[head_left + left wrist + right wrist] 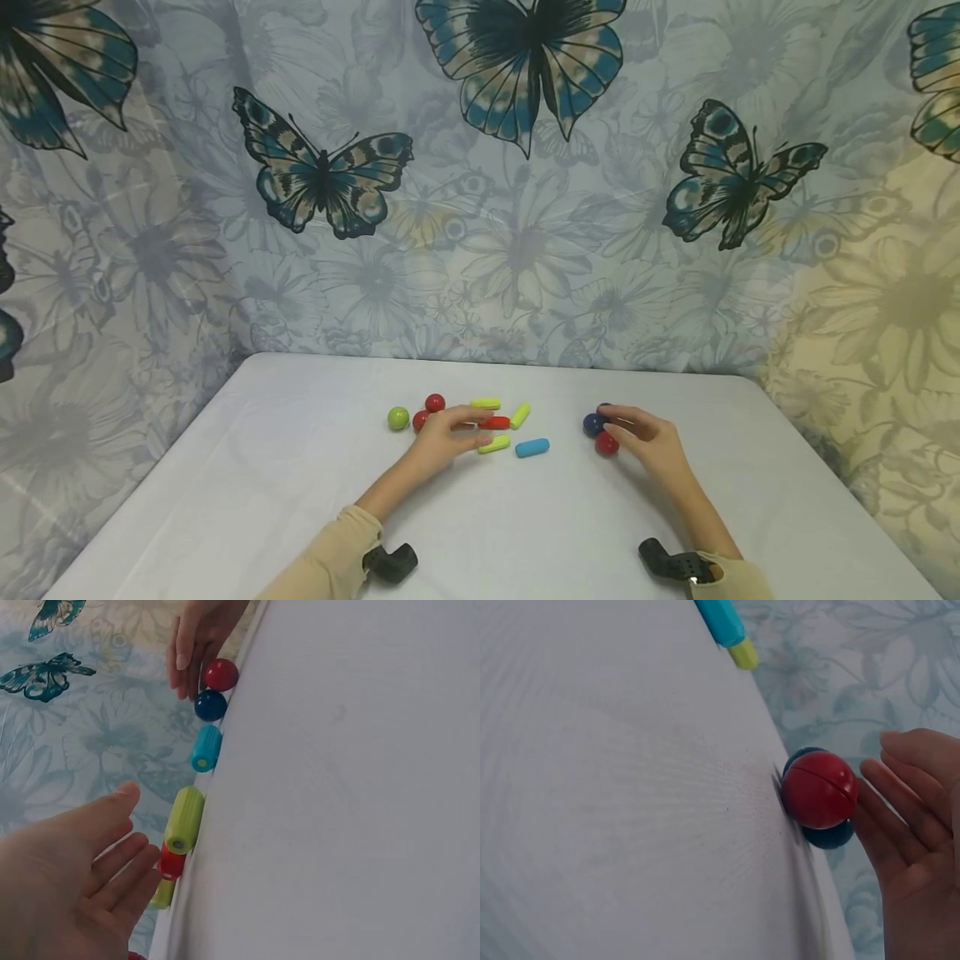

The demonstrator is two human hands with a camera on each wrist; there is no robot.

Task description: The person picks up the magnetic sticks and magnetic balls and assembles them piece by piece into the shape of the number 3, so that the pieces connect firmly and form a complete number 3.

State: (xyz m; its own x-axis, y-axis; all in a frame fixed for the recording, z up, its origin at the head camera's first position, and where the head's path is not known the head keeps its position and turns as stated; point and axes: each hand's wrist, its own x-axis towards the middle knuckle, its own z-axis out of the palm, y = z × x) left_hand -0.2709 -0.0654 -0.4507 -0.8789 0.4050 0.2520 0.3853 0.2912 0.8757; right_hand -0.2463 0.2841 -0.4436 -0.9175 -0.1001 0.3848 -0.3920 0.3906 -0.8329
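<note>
My left hand (444, 435) hovers by a group of small ridged sticks, its fingers loosely extended and pinching nothing. Around its fingertips lie a red stick (497, 423) and several yellow-green sticks (495, 444); a blue stick (532, 448) lies to their right. Farther right, my right hand (654, 440) reaches beside a cluster of balls with fingers relaxed. That cluster has a red ball (820, 790) in front and two dark blue balls (593, 425) behind, one mostly hidden by the fingers. Whether the right fingertips touch the balls is hard to tell.
Left of the left hand sit a green ball (398, 418) and two red balls (435, 403), one partly covered by the hand. Everything lies on a white-covered table (300, 450). A butterfly-patterned cloth (525, 250) hangs behind its far edge.
</note>
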